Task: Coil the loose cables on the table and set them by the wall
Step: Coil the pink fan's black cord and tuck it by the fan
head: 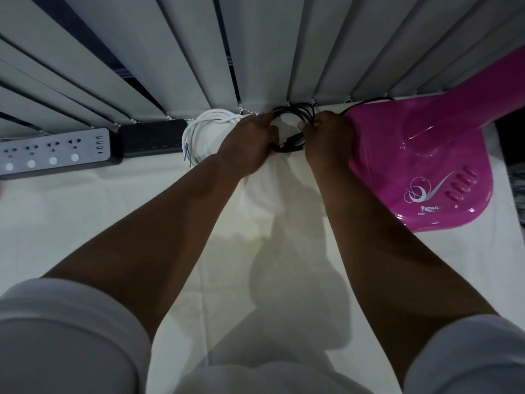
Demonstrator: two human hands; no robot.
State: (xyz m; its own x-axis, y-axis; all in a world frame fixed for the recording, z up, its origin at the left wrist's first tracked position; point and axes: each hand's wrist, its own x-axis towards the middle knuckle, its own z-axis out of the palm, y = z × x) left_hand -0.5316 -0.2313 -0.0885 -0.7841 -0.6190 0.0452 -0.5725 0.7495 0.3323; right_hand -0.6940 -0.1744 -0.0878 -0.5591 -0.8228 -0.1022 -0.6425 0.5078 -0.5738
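Note:
A coiled black cable lies at the far edge of the white table, right under the vertical blinds. My left hand grips the coil's left side and my right hand grips its right side. The cable's plug end sticks out between my hands. A white cable, wound into loops, rests against the blinds just left of my left hand, its loose ends pointing toward me.
A grey power strip and a black box sit along the blinds at the left. A pink fan base stands at the right, close to my right hand, with a thin black cord running behind it.

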